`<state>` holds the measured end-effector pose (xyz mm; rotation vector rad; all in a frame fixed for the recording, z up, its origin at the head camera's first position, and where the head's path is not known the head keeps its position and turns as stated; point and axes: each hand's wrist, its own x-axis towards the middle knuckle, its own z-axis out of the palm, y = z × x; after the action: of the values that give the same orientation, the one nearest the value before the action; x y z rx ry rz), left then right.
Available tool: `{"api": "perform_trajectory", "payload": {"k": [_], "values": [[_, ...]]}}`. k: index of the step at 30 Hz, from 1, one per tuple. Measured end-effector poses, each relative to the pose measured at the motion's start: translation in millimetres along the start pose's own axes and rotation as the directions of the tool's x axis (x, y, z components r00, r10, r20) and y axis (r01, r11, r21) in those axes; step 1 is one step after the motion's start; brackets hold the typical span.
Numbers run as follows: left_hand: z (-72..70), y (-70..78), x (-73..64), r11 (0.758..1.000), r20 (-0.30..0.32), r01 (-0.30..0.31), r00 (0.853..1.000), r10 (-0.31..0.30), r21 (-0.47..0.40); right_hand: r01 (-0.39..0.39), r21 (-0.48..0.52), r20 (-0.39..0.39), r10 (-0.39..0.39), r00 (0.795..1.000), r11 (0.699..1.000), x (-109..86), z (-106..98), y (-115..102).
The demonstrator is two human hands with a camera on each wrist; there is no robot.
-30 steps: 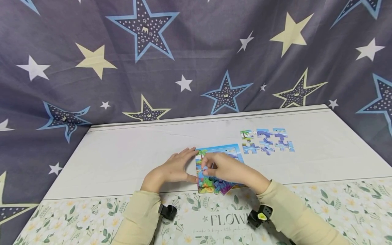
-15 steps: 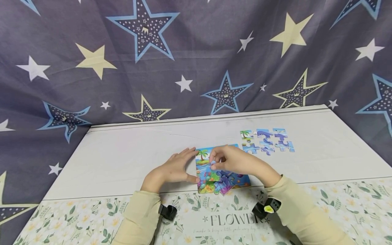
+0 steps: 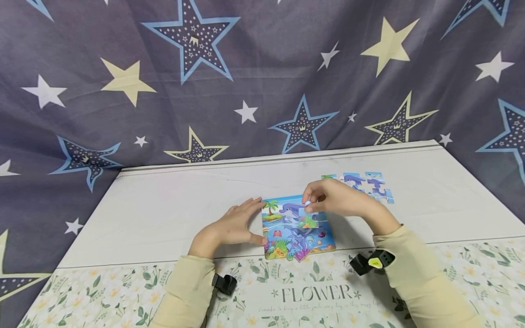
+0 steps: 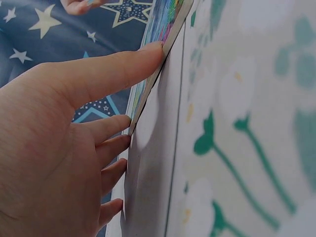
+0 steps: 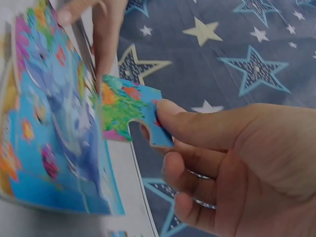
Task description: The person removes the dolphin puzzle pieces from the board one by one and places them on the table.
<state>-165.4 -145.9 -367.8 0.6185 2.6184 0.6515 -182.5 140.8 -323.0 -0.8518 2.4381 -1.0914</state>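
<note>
My right hand (image 3: 342, 198) pinches a jigsaw piece (image 5: 118, 106) between thumb and fingers, holding it over the right half of a puzzle board (image 3: 274, 217). Green and orange coral on blue shows on the piece. Dolphins, a palm tree and a crab are pictured on the board. My left hand (image 3: 229, 228) lies along the board's left side, its thumb touching the edge lower down and its straight fingertips reaching the far left corner. In the left wrist view, the thumb (image 4: 123, 69) presses against the board's rim. Another piece with a pink tip (image 3: 302, 253) pokes out over the near edge.
Beyond the board, to the right, several loose jigsaw pieces (image 3: 375, 182) lie in rows, partly behind my right hand. The white table surface (image 3: 176, 200) meets a flower-printed mat (image 3: 106, 291) in front. A dark star-patterned cloth (image 3: 262, 68) hangs behind.
My right hand has moved right and away from me with the jigsaw piece, uncovering the board's left and middle and now covering some loose pieces. My left hand has stayed in place.
</note>
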Motion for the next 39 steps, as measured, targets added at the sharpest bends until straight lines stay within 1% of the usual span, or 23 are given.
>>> {"api": "perform_trajectory", "payload": {"k": [7,16,23,31,39], "values": [[-0.6,0.3,-0.8,1.0,-0.002,-0.004,1.0,0.004,0.003,-0.025,-0.028,-0.023,0.024,0.999,0.999,-7.4,-16.2,9.3],[-0.9,0.1,-1.2,1.0,0.001,-0.005,1.0,0.005,0.002,-0.063,-0.057,-0.003,0.063,0.998,0.996,-14.3,-28.9,17.0],[-0.8,0.7,-1.0,1.0,-0.004,0.0,1.0,0.0,-0.001,-0.093,-0.046,0.008,0.094,0.996,0.995,-18.0,-37.0,27.7],[-0.9,1.3,-1.0,1.0,-0.005,0.0,1.0,0.0,-0.001,-0.149,-0.023,0.04,0.15,0.988,0.989,-21.1,-39.6,38.0],[-0.4,1.2,-1.1,1.0,-0.005,0.001,1.0,-0.001,-0.004,-0.157,-0.019,0.078,0.158,0.984,0.987,-18.9,-34.9,48.6]]}}
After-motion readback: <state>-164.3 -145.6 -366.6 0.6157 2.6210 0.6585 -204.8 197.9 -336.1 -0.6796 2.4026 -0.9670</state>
